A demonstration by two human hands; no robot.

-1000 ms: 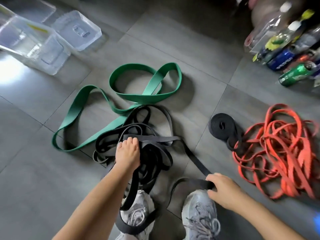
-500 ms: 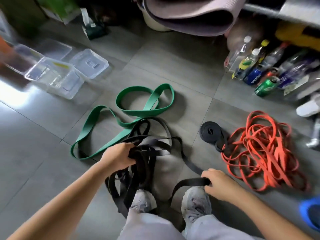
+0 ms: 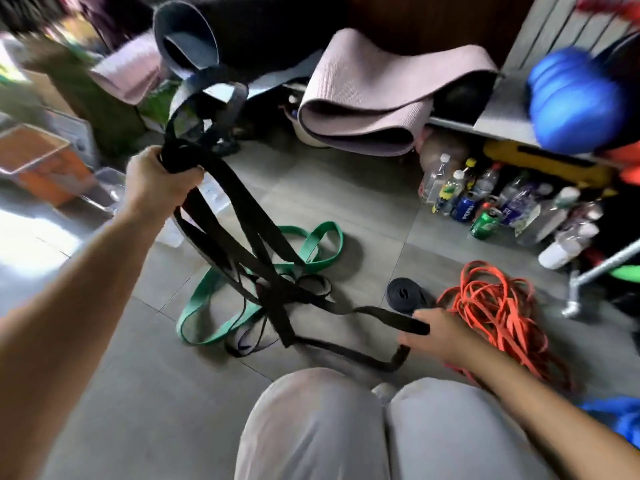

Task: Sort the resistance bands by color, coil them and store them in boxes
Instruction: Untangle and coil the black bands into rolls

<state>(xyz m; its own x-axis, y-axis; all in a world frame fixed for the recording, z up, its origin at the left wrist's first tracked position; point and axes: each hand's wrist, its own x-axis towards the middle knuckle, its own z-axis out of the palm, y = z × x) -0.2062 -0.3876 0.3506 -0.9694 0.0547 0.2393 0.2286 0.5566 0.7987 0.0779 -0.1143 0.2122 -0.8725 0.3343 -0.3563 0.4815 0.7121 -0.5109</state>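
Black bands point(image 3: 273, 292) are gripped high by the left hand point(image 3: 157, 183); one end is pinched low by the right hand point(image 3: 440, 336); knots could be pulled tighter; the green band point(image 3: 195, 299) might be dragged.

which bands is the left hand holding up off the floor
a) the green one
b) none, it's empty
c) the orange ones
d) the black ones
D: the left hand grips a bunch of black bands up in the air, while the green band and the orange bands lie on the floor tiles.
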